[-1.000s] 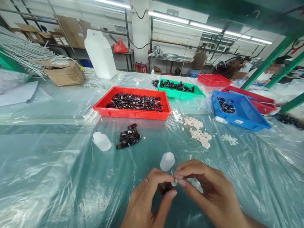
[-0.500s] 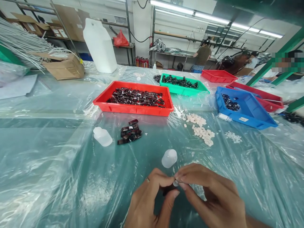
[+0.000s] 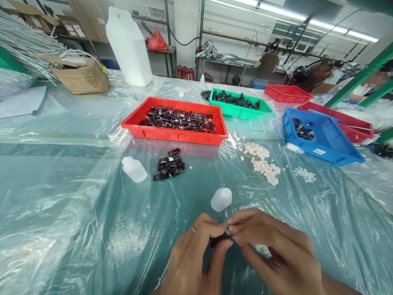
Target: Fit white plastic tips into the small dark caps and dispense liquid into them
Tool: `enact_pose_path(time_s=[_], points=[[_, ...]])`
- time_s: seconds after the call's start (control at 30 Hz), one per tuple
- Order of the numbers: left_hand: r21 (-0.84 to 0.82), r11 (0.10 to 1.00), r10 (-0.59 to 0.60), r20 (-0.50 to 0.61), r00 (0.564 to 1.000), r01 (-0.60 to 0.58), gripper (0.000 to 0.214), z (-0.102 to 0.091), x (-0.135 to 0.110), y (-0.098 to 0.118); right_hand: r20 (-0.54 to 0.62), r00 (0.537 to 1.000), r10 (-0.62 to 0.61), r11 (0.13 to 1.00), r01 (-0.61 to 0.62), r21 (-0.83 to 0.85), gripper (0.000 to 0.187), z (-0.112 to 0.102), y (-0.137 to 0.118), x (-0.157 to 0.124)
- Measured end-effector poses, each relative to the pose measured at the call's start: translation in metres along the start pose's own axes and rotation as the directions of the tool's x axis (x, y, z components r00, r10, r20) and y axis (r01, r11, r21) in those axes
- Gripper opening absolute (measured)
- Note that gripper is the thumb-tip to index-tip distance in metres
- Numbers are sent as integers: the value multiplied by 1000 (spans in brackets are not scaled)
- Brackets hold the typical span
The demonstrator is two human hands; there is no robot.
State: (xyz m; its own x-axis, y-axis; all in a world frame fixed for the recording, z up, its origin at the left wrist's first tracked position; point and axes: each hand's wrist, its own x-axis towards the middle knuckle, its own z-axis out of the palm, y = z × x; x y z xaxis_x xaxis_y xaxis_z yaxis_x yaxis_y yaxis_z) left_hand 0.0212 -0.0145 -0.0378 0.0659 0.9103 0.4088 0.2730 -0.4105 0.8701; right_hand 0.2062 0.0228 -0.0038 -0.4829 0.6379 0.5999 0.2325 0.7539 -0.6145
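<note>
Low in the head view, my left hand (image 3: 193,258) pinches a small dark part (image 3: 218,239) between thumb and fingers. My right hand (image 3: 273,254) meets it from the right, its fingertips pressed on a tiny pale piece (image 3: 228,232) at the end of the dark part. Both hands hover just above the plastic-covered table (image 3: 76,213). A small translucent bottle (image 3: 221,199) lies right beyond my fingers. Further out are a little heap of dark parts (image 3: 170,164) and a second translucent bottle (image 3: 134,169).
A red tray (image 3: 175,133) of dark parts sits ahead, with a green tray (image 3: 242,110) behind it and a blue tray (image 3: 325,141) to the right. Piles of small pale pieces (image 3: 264,164) lie on the sheet. A white jug (image 3: 129,47) and cardboard box (image 3: 81,78) stand far left. People work in the background.
My hands stay together on the dark part, and the pale piece now shows less between my fingertips. The camera has tilted a little, so the trays sit lower in the picture.
</note>
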Motion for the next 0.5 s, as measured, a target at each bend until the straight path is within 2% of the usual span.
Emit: enact_pose_path(time_s=[0.17, 0.27, 0.33, 0.4, 0.5], points=[[57, 996, 61, 53, 997, -64, 22, -5, 6, -2, 64, 998, 9, 999, -7, -36, 33, -1, 1, -2], [84, 988, 123, 81, 989, -129, 23, -10, 11, -1, 58, 998, -3, 1000, 3, 2, 33, -6, 4, 1], [114, 976, 178, 84, 980, -187, 30, -15, 14, 0, 6, 999, 31, 999, -31, 19, 35, -12, 9, 5], [170, 945, 268, 83, 960, -278, 42, -20, 17, 0, -104, 992, 71, 997, -71, 6, 35, -20, 16, 10], [317, 865, 388, 70, 919, -390, 46, -30, 41, -2, -270, 957, 104, 994, -111, -10, 27, -33, 30, 17]])
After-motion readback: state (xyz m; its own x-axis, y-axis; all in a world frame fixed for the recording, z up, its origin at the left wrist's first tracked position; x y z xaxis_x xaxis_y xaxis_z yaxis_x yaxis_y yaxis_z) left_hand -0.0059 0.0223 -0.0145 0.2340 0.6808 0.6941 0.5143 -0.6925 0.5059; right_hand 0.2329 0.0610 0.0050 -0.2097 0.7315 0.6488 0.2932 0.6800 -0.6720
